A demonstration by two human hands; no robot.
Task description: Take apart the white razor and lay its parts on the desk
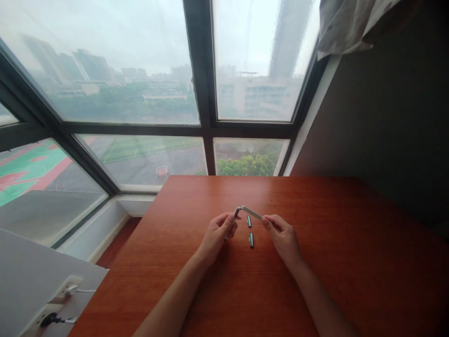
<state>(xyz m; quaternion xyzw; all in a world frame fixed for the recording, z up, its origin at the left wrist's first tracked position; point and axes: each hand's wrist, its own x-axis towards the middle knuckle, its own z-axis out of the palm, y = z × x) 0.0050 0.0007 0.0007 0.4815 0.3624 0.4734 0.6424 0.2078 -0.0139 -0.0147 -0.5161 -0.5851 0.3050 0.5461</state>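
Observation:
My left hand is closed around a slim silver-and-dark handle, which looks like a razor handle, its neck pointing up. Between the thumb and fingers of my right hand is a slim pale stick, sloping up to the left. Its far end meets or nearly meets the tip of the handle; I cannot tell whether they touch. Below and between my hands, two small green-and-black pieces like razor cartridges lie on the table: an upper cartridge and a lower cartridge.
The reddish-brown wooden table reaches to dark-framed windows. At lower left, a white wall has sockets with a white plug and a black plug. A pale cloth hangs at upper right beside a dark wall.

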